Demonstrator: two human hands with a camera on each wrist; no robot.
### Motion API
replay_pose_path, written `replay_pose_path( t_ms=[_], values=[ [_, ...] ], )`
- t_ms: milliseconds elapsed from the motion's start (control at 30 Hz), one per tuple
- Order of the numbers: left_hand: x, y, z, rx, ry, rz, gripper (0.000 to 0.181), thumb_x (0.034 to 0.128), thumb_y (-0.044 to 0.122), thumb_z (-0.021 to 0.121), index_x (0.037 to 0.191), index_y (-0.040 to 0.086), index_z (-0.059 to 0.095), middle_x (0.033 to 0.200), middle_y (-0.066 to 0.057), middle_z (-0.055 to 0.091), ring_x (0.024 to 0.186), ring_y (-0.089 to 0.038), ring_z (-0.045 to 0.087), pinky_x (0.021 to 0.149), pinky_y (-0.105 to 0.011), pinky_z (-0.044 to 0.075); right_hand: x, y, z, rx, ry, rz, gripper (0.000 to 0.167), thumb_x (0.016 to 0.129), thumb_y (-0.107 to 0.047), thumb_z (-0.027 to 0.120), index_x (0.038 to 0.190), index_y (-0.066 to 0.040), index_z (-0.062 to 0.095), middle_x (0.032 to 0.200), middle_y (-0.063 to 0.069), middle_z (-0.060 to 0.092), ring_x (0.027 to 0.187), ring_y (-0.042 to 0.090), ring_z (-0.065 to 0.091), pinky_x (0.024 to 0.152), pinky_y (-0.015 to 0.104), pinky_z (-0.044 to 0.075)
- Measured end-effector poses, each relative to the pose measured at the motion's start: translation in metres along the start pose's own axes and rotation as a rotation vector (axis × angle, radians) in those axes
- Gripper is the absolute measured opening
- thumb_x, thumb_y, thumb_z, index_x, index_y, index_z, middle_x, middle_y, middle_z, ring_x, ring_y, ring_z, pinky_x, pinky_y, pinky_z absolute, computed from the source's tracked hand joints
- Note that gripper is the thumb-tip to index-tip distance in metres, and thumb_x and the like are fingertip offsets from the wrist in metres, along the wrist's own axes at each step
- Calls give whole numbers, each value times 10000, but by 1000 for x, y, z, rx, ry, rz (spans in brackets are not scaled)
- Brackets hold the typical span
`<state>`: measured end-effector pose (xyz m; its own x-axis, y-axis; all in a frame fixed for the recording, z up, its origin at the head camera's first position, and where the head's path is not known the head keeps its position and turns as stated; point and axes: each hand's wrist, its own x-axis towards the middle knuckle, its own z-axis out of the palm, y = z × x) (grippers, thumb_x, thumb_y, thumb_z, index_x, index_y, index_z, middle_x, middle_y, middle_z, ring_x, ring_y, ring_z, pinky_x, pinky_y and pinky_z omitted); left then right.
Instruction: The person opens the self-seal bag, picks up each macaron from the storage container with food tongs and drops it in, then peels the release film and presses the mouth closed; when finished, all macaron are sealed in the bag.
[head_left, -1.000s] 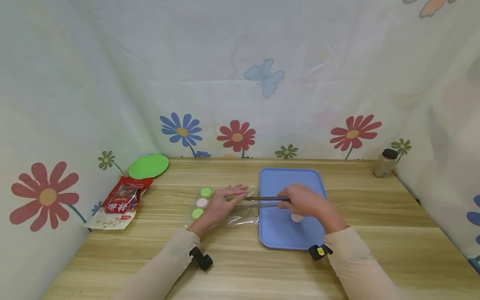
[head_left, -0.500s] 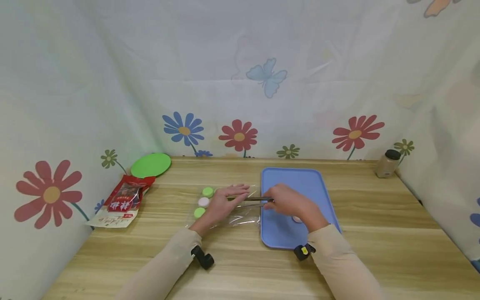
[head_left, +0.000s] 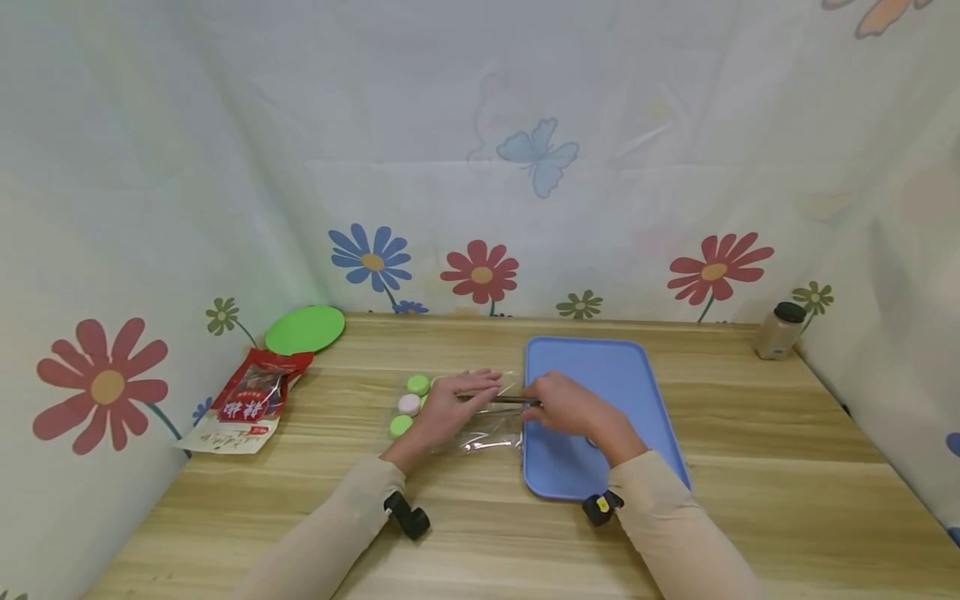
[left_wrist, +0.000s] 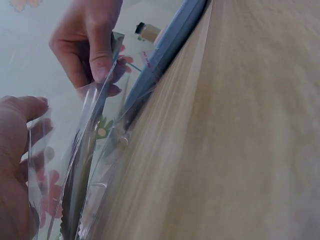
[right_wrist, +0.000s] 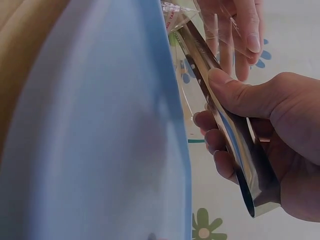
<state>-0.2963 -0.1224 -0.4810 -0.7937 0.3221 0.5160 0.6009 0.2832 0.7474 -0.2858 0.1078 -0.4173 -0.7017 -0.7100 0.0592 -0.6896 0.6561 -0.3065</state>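
My right hand [head_left: 570, 408] grips a pair of metal tongs [right_wrist: 202, 60] by the handle, over the left edge of the blue tray [head_left: 592, 362]. Their front end reaches left into a clear plastic bag [head_left: 480, 437]. At the bag's mouth my left hand [head_left: 450, 408] touches the raised film with its fingers fairly straight; in the left wrist view, the fingers [left_wrist: 37, 132] show through it. Round green pieces [head_left: 401, 426] and a pale pink piece [head_left: 408, 405] lie at the bag's left part. The tongs' tips are hidden under my left hand in the head view.
A red food packet [head_left: 251, 396] and a green plate [head_left: 306, 331] lie at the table's left. A jar with a black lid [head_left: 780, 333] stands at the back right. Behind the wooden table [head_left: 480, 533] hangs a flower-patterned curtain [head_left: 615, 208].
My right hand has moved left with the tongs, which reach deeper towards the bag. The left hand stays in place. A pale round piece on the tray is now almost fully hidden by my right arm.
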Motion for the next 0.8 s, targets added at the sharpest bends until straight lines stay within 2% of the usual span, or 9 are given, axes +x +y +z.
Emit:
replay_pose_path(
  t_ms=[267,433,533,633,767,800],
  values=[
    [0,1,-1,12,-12,-4,227,935,148,728,1141,58,759,1201,-48,710,1248,-219,595,1152,-461,341,-1,4,1,43,-17,10,108,930,-152,731,947,-45,738,730,-32,637,634,79,520,598,284,455],
    [1,-1,-2,1,-22,-11,275,942,187,722,1159,19,740,1215,-27,703,1265,-242,582,1160,-476,323,-11,6,-5,51,-10,21,88,926,-153,736,865,-93,714,697,-52,607,613,86,510,581,281,455],
    [0,-2,-2,-13,-19,-14,273,945,211,718,1160,46,746,1217,-30,702,1269,-261,577,1164,-488,313,-18,10,-9,46,-9,28,121,926,-155,736,823,-123,682,660,-53,570,596,91,478,557,273,429],
    [-2,14,-3,-36,-8,-22,225,941,123,712,1138,19,746,1208,-127,696,1262,-345,573,1158,-535,301,-29,15,-12,44,-4,19,127,926,-153,737,814,-133,678,643,-54,556,589,86,453,550,270,416],
    [-3,37,-5,-62,-1,-38,203,922,-3,697,1117,-46,731,1205,-245,666,1252,-438,552,1151,-584,278,-51,23,-18,47,17,5,67,922,-142,739,880,-93,718,671,-60,561,608,81,446,565,269,408],
    [-4,38,-5,-68,-1,-35,201,920,-5,698,1114,-48,731,1206,-252,663,1252,-440,551,1152,-585,274,-58,26,-20,49,26,-1,62,919,-133,738,891,-81,720,684,-62,558,620,83,446,572,269,404]
  ],
)
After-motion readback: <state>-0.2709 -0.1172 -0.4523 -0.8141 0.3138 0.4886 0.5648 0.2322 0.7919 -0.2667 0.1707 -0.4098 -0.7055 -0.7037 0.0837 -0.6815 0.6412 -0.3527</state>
